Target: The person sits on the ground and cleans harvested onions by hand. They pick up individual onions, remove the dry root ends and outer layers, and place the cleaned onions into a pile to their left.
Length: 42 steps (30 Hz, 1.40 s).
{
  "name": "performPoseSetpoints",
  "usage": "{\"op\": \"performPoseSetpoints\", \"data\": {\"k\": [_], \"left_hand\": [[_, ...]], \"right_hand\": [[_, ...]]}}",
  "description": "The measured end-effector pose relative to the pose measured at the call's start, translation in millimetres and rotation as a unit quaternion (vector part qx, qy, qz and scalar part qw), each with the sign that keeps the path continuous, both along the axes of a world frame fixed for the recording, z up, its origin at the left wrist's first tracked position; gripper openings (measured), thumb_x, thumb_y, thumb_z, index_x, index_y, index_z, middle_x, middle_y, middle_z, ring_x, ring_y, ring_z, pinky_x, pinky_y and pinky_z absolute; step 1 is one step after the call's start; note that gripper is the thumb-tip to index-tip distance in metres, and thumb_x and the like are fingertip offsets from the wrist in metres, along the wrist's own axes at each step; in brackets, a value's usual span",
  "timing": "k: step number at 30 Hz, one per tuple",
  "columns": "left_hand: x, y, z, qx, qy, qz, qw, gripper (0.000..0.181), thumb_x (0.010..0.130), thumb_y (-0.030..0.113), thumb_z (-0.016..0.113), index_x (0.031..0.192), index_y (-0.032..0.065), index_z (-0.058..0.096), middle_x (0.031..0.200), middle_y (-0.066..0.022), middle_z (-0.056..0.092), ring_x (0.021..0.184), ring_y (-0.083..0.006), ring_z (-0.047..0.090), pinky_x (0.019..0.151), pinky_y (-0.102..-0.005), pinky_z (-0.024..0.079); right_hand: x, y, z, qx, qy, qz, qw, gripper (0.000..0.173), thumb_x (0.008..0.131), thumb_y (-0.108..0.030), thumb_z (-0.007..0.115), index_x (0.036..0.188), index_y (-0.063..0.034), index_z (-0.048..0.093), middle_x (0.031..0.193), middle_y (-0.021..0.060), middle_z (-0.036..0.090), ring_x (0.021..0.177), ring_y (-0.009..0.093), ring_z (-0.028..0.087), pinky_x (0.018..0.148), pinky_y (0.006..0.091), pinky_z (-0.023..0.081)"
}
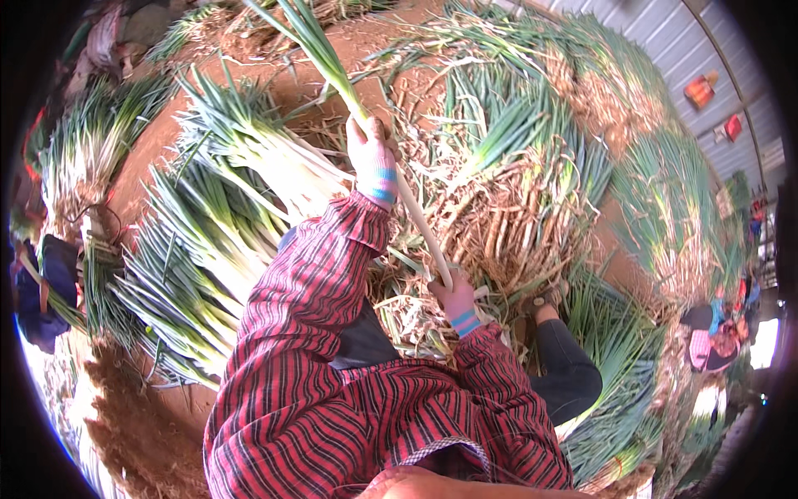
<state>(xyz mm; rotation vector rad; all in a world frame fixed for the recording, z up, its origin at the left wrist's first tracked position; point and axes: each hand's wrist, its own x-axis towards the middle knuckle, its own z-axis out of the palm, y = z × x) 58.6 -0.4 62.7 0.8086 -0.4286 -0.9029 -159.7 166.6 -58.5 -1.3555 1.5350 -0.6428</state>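
Observation:
My left hand [373, 155], in a light knit glove with bare-looking fingertips and a striped cuff, grips a long green onion [419, 209] where its white shank meets the green leaves. The leaves rise past the top edge of the view. Lower down, my right hand [458, 300], gloved the same way, is closed around the shank's lower end. The visible shank is pale and smooth. To the left lie cleaned green onions [293, 159] with bright white shanks. On the right is a heap of unpeeled green onions [505, 231] with brown, dry skins and roots.
Loose peelings [411, 312] cover the ground between my legs. More bundles stand at the left [87, 156] and along the right [661, 212]. My bent leg [564, 368] is beside the right heap. Other people [717, 343] sit at the far right, near a corrugated wall [679, 43].

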Motion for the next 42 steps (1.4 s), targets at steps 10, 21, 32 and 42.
{"op": "performPoseSetpoints", "data": {"k": [10, 21, 32, 42], "left_hand": [[167, -36, 41, -0.047, -0.11, 0.195, 0.973, 0.009, 0.096, 0.013, 0.051, 0.103, 0.0086, 0.046, 0.067, 0.0007, 0.047, 0.047, -0.0088, 0.044, 0.038, -0.0244, 0.037], [343, -55, -87, 0.214, -0.206, 0.23, 0.927, 0.059, 0.087, 0.027, 0.067, 0.132, -0.0001, 0.039, 0.112, -0.0161, 0.059, 0.096, -0.0248, 0.058, 0.084, -0.0375, 0.047], [1, 47, 17, 0.113, 0.014, -0.257, 0.96, 0.056, 0.092, 0.017, 0.052, 0.142, 0.0027, 0.033, 0.126, -0.0117, 0.054, 0.116, -0.0206, 0.052, 0.096, -0.0354, 0.042], [-62, 37, -11, 0.232, 0.098, -0.366, 0.896, 0.045, 0.087, 0.012, 0.057, 0.128, -0.0003, 0.045, 0.113, -0.0087, 0.056, 0.102, -0.0194, 0.052, 0.09, -0.0317, 0.044]], "right_hand": [[-98, 49, -175, 0.083, 0.04, -0.114, 0.989, 0.033, 0.086, -0.027, 0.063, 0.103, 0.0012, 0.064, 0.07, 0.0042, 0.057, 0.062, 0.013, 0.05, 0.057, 0.0294, 0.039], [-50, -23, -122, 0.048, 0.101, -0.02, 0.994, 0.049, 0.078, -0.033, 0.07, 0.116, -0.0031, 0.062, 0.107, 0.013, 0.067, 0.102, 0.024, 0.062, 0.089, 0.0331, 0.047], [-20, -181, -204, 0.059, 0.118, -0.235, 0.963, 0.041, 0.072, -0.02, 0.073, 0.11, -0.0049, 0.064, 0.099, 0.0137, 0.068, 0.09, 0.026, 0.064, 0.08, 0.0331, 0.049], [39, -253, -258, 0.028, 0.247, -0.062, 0.967, 0.046, 0.068, -0.03, 0.073, 0.113, -0.0226, 0.065, 0.101, 0.0172, 0.065, 0.101, 0.031, 0.062, 0.087, 0.041, 0.05]]}}
